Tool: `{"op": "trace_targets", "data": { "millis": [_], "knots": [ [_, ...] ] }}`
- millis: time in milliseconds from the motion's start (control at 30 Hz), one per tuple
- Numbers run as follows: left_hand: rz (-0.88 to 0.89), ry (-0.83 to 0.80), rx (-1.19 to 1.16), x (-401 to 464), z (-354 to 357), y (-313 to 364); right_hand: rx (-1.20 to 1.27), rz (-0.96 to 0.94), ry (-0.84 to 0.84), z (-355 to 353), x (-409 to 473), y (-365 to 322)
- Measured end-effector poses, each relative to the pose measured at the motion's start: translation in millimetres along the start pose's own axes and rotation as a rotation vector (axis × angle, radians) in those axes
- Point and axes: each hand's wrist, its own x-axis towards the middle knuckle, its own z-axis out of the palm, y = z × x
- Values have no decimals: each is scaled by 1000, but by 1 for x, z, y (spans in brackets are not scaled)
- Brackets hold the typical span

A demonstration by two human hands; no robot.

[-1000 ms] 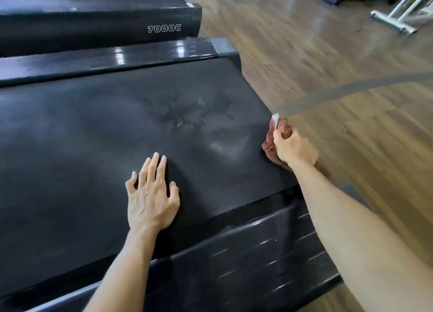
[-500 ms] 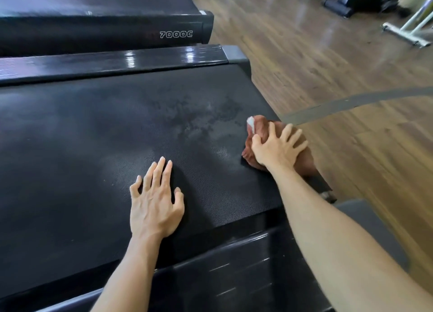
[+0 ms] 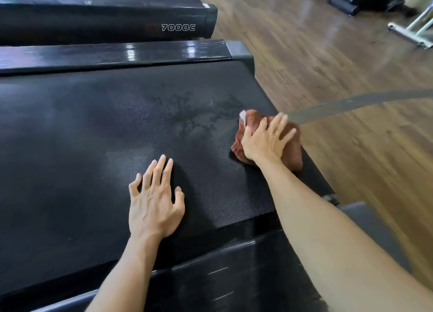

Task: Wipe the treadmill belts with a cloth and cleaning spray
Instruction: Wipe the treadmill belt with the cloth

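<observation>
— Looking at our right hand [image 3: 264,140]: a second ago it bunched the crumpled reddish-brown cloth [image 3: 290,148] at the belt's end; now its fingers [image 3: 276,126] lie spread, pressing it flat.

— So we've begun a wiping stroke?

— We think so. The cloth sits by the right end of the black textured treadmill belt [image 3: 93,148], just beside the damp spray patch [image 3: 196,117]. Our left hand [image 3: 153,201] stays braced, fingers straight.

— Any writing?

— "7000C" lettering [image 3: 178,27] on the next treadmill.
</observation>
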Motion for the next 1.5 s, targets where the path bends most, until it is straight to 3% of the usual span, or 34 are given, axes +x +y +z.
{"op": "trace_targets", "data": {
  "millis": [133, 200, 267, 400, 533, 600, 700, 833, 900, 967, 1033, 1100, 1233, 1367, 1433, 1500],
  "knots": [
    [2, -2, 4, 0, -2, 0, 8, -358, -6, 11, -13, -34],
    [2, -6, -4, 1, -3, 1, -15, -586, -52, 11, -50, -28],
    [3, -5, -7, 0, -3, 1, -25, -667, -69, 12, -81, -5],
    [2, 1, -31, -1, -3, 1, -29, -380, -6, 10, -66, 31],
    [3, 16, -51, 0, -2, 1, 14, -126, -48, 4, 5, -8],
    [4, 20, -61, 0, -3, 1, 9, -186, -66, 6, 23, -37],
    [10, 4, -59, -1, -4, 1, -47, -441, -87, 11, 0, -59],
    [5, 0, -66, 0, -4, 1, -63, -719, -72, 12, -58, -11],
    [8, -4, -63, -1, -4, 1, -70, -660, -63, 8, -60, 19],
    [4, 3, -64, -2, -4, 1, -65, -483, -46, 5, -38, 23],
    [4, 3, -63, -1, -4, 1, -48, -297, -46, 4, -9, -2],
    [5, 6, -62, -1, -4, 2, -37, -226, -51, 8, 14, -36],
    [4, 4, -63, 1, -4, 1, -46, -480, -85, 15, 3, -79],
    [3, 7, -63, 0, -5, 2, -42, -762, -90, 15, -59, -39],
    [6, 4, -56, 0, -4, 1, -56, -682, -74, 12, -65, -8],
    [5, 5, -45, -1, -3, 1, -50, -456, -61, 7, -42, -2]
  ]
}}
